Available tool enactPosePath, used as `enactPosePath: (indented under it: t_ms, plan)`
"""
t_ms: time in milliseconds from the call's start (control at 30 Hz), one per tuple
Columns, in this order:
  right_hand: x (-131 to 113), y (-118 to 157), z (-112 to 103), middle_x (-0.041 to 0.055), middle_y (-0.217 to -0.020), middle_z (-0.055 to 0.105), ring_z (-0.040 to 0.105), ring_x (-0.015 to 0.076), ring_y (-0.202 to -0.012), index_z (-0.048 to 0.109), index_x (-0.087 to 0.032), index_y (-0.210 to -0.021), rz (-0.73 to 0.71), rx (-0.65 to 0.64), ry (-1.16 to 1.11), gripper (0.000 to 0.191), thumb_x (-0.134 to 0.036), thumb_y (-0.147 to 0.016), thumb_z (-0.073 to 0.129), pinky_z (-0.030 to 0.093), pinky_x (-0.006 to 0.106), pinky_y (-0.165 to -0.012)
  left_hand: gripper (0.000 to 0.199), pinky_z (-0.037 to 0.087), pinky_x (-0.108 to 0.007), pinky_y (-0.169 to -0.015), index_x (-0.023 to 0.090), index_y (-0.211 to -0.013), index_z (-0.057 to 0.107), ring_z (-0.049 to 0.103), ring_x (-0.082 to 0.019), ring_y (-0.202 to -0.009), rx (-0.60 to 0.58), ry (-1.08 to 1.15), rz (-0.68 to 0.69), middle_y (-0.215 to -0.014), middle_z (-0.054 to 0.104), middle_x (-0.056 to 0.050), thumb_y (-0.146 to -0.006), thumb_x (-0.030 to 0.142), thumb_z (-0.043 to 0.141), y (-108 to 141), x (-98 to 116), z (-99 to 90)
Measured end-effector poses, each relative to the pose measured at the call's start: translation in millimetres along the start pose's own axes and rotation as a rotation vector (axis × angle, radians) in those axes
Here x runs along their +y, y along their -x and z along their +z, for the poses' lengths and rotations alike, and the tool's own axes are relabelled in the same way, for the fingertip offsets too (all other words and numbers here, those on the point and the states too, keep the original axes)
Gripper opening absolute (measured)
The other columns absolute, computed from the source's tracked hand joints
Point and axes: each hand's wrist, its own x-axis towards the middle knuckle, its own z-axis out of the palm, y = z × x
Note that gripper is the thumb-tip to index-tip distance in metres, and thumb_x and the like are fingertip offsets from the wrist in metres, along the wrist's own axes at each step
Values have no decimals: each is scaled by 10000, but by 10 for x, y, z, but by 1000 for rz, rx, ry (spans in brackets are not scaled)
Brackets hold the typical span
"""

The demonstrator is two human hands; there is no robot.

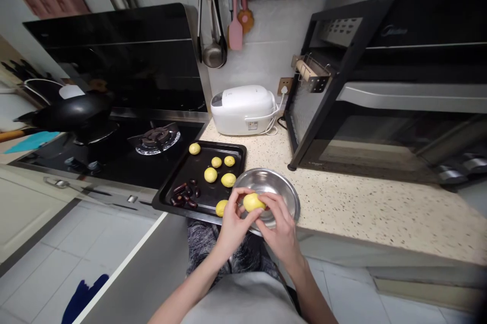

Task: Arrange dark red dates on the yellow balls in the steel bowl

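Between my two hands is a yellow lemon [253, 203], held above a round stainless steel bowl [287, 187]. My left hand [235, 220] grips its left side with fingers and thumb. From the right, my right hand [279, 225] closes its fingertips on the same lemon. Left of the bowl lies a black baking tray [205, 197] bearing several more lemons [210, 175]. One lemon [221, 208] sits close beside my left hand at the tray's near edge. A cluster of dark brown, glossy, oblong pieces [185, 195] rests in the tray's near left part; their kind is unclear.
A white rice cooker [243, 111] stands behind the tray, its cord plugged into the wall. To the right, a black rack holds an oven [380, 136]. On the left are a gas stove [158, 139] and a black wok [76, 113]. An open drawer [152, 268] juts out below the tray.
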Motion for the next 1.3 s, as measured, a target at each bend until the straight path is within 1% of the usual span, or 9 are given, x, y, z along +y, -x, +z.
enactPosePath:
  t_ms: [100, 200, 367, 500, 633, 800, 967, 1100, 1300]
  plan:
    - [21, -43, 6, 94, -1216, 671, 675, 234, -1136, 587, -250, -1263, 9, -51, -48, 363, -129, -923, 628, 579, 361, -957, 375, 587, -297, -883, 209, -1142, 608, 636, -209, -1097, -26, -46, -15, -1149, 626, -69, -831, 291, 801, 26, -12, -45]
    - [94, -121, -43, 91, -1158, 686, 691, 239, -1031, 591, -242, -1209, 80, -80, -48, 314, -181, -907, 653, 594, 351, -837, 361, 583, -351, -966, 229, -1235, 590, 626, -232, -1196, -60, -203, 71, -1259, 617, -91, -911, 309, 726, 44, 52, -145]
    - [312, -237, -170, 114, -1137, 681, 670, 301, -1057, 625, -207, -1180, 218, -158, 178, 286, -210, -894, 609, 564, 455, -895, 235, 513, -404, -1058, 242, -1238, 598, 624, -234, -1197, 27, -743, 266, -1240, 640, -84, -1011, 299, 592, 16, 210, -516]
    - [410, -301, -191, 130, -1127, 692, 652, 323, -1075, 659, -175, -1158, 278, -296, 339, 314, -139, -856, 581, 554, 462, -895, 224, 537, -396, -985, 244, -1209, 620, 670, -261, -1143, -62, -1065, 128, -1183, 687, -69, -1008, 335, 581, -39, 218, -811]
    - [412, -347, -140, 139, -1131, 705, 642, 324, -1112, 675, -165, -1190, 299, -355, 440, 385, -83, -830, 566, 548, 454, -923, 258, 563, -384, -901, 231, -1186, 650, 701, -274, -1070, -130, -1216, 0, -1127, 708, -69, -1005, 400, 579, -57, 160, -887]
    - [394, -340, -111, 151, -1224, 698, 637, 328, -1156, 632, -166, -1322, 302, -372, 471, 445, -109, -891, 538, 548, 470, -945, 290, 554, -400, -917, 219, -1194, 657, 682, -290, -1097, -242, -1233, -18, -1128, 693, -81, -986, 417, 610, -58, 139, -842]
    - [427, -271, -102, 137, -1245, 685, 644, 310, -1149, 630, -202, -1326, 256, -312, 463, 454, -93, -908, 490, 554, 478, -948, 262, 549, -385, -891, 215, -1155, 663, 691, -269, -1004, -260, -1119, 15, -1077, 687, -80, -979, 404, 622, -77, 101, -871]
    - [444, -228, -108, 133, -1230, 681, 645, 318, -1145, 637, -208, -1311, 228, -261, 416, 409, -130, -944, 475, 568, 497, -928, 269, 551, -379, -865, 209, -1151, 660, 687, -259, -973, -209, -1022, 64, -1066, 684, -77, -969, 406, 645, -87, 79, -905]
    - [347, -229, -156, 122, -1214, 683, 634, 322, -1165, 658, -218, -1274, 208, -185, 345, 333, -195, -1003, 466, 566, 513, -944, 255, 549, -365, -918, 220, -1195, 657, 669, -236, -1038, -37, -897, 173, -1129, 672, -77, -986, 365, 638, -84, 207, -856]
